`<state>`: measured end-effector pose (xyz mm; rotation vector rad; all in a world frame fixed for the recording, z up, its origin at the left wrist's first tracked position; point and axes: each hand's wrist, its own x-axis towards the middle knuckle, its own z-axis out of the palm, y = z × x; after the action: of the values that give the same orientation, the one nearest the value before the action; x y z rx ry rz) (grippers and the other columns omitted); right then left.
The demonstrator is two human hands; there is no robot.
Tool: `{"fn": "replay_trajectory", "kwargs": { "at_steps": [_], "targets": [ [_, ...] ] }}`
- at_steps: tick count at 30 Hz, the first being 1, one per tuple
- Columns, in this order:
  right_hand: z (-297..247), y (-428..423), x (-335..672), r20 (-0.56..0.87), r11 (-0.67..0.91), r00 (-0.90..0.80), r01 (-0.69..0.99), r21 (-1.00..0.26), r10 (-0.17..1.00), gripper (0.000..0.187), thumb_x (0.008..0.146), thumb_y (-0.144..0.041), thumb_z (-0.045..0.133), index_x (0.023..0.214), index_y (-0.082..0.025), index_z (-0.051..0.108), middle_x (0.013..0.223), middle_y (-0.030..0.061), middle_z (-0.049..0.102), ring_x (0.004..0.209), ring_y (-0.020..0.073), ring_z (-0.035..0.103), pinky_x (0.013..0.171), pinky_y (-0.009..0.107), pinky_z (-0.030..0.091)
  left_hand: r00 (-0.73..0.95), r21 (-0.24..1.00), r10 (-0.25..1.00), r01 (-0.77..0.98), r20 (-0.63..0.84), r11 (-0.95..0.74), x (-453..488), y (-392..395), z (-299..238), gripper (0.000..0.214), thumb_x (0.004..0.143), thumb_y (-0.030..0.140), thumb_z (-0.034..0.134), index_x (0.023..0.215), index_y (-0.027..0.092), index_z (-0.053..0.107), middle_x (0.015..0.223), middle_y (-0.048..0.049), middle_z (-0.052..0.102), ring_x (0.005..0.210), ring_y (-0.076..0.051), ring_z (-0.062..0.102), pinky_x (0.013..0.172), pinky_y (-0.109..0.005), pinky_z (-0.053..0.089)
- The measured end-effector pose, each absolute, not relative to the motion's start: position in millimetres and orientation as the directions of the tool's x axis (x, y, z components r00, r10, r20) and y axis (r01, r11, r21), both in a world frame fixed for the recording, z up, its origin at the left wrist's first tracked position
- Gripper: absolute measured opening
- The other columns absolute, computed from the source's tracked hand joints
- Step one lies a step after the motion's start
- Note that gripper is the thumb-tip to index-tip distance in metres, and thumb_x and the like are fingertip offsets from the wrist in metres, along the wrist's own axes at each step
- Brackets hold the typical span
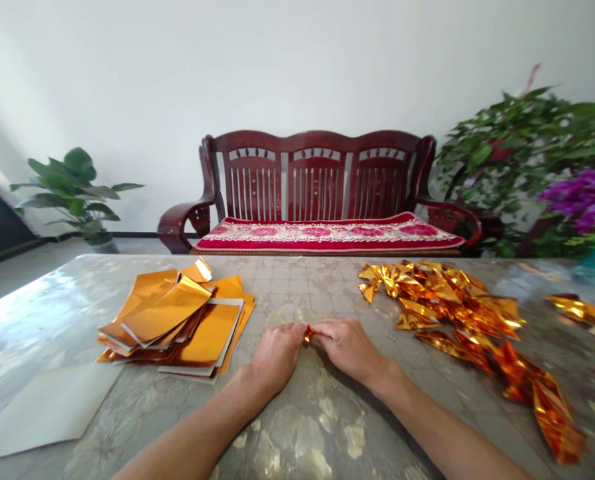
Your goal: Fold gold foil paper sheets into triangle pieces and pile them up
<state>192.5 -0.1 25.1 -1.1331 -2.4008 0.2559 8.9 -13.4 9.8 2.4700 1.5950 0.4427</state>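
Our left hand (pixel 279 352) and right hand (pixel 350 345) grip the foil (pixel 308 335) at twelve o'clock on our desk (pixel 297 413), sheets (pixel 170 310) at ten, crumpled bits (pixel 445 293) at two, and we're likely shaping it, so next needs steady pinching.

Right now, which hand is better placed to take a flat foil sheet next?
Probably the left hand: the foil stack lies on its side, nearer than to the right hand.

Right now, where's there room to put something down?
Bare tabletop shows beyond the left hand and right hand, between the orange stack and the shiny foil pile. Another patch lies between the forearms. The right is crowded.
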Motion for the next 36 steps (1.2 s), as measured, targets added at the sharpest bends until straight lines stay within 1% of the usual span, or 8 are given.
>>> {"fn": "replay_trajectory", "kwargs": {
  "at_steps": [7,13,19,26,32,36],
  "targets": [
    [27.9,-4.2,188.5,0.312,0.63,-0.55,0.715,-0.304,0.774,0.02,0.089,-0.015,0.057,0.075,-0.02,0.07,0.073,0.0018,0.071,0.07,0.0143,0.065,0.063,0.022,0.038,0.429,0.221,0.886,0.86,0.178,-0.461,11.7,-16.9,9.3,0.021,0.094,0.015,0.039,0.091,0.019,0.059,0.085,-0.0066,0.07,0.078,-0.02,0.068,0.063,-0.028,0.042],
    [30.7,-10.5,183.4,0.288,0.603,-0.536,0.754,-0.26,0.794,0.021,0.086,-0.011,0.054,0.073,-0.019,0.068,0.073,0.003,0.072,0.068,0.0146,0.065,0.061,0.024,0.035,0.467,0.21,0.856,0.834,0.222,-0.509,12.1,-20.5,10.5,0.018,0.093,0.018,0.04,0.086,0.019,0.057,0.082,-0.0056,0.07,0.077,-0.02,0.068,0.064,-0.027,0.043],
    [29.6,-17.0,177.9,0.301,0.588,-0.52,0.78,-0.215,0.799,0.02,0.08,-0.008,0.053,0.068,-0.019,0.067,0.072,0.0044,0.072,0.064,0.0147,0.063,0.058,0.027,0.03,0.513,0.187,0.833,0.815,0.208,-0.549,12.3,-23.0,13.4,0.017,0.092,0.018,0.042,0.083,0.019,0.056,0.08,-0.0048,0.07,0.074,-0.019,0.068,0.062,-0.026,0.044],
    [26.6,-25.2,169.4,0.328,0.513,-0.426,0.819,-0.256,0.843,0.021,0.078,-0.008,0.053,0.064,-0.018,0.065,0.068,0.0046,0.071,0.061,0.0144,0.062,0.058,0.027,0.031,0.521,0.188,0.832,0.812,0.193,-0.552,14.3,-28.9,16.2,0.018,0.092,0.018,0.041,0.086,0.018,0.058,0.08,-0.0054,0.072,0.072,-0.019,0.068,0.059,-0.026,0.042],
    [24.7,-28.2,165.2,0.357,0.479,-0.372,0.83,-0.287,0.857,0.022,0.078,-0.007,0.052,0.063,-0.018,0.065,0.067,0.0044,0.07,0.06,0.0136,0.061,0.058,0.026,0.031,0.474,0.202,0.843,0.827,0.255,-0.525,16.1,-27.2,13.2,0.019,0.091,0.017,0.042,0.081,0.019,0.059,0.076,-0.0045,0.072,0.069,-0.018,0.068,0.057,-0.026,0.038],
    [21.7,-25.6,166.5,0.37,0.481,-0.358,0.813,-0.327,0.857,0.022,0.078,-0.007,0.053,0.062,-0.018,0.064,0.067,0.0032,0.07,0.061,0.0128,0.061,0.058,0.025,0.032,0.452,0.254,0.841,0.812,0.298,-0.526,14.1,-25.3,8.2,0.018,0.089,0.015,0.045,0.078,0.019,0.058,0.075,-0.0029,0.071,0.069,-0.016,0.067,0.058,-0.025,0.038]
  ]
}}
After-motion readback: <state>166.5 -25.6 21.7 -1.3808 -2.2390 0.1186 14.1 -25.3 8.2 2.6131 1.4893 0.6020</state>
